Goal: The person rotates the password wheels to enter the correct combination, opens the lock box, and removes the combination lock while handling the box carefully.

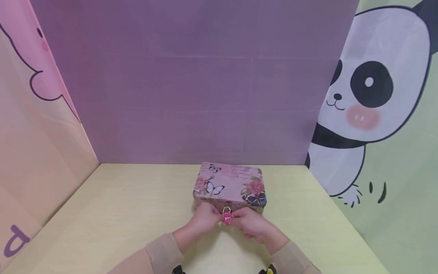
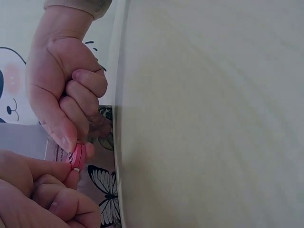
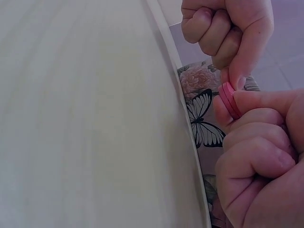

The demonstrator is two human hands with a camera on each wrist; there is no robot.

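Note:
A small pink combination padlock hangs upright at the front of a floral tin box, its metal shackle at the box's clasp. Whether the shackle is closed is too small to tell. My left hand pinches one side of the padlock between thumb and finger. From the other side my right hand pinches it the same way. Both wrist views show the padlock's pink body between the two sets of fingertips, the other fingers curled in.
The box stands on a pale wooden table. Behind it rises a purple backdrop. A panda picture covers the right wall, and a pink cartoon panel is at the left.

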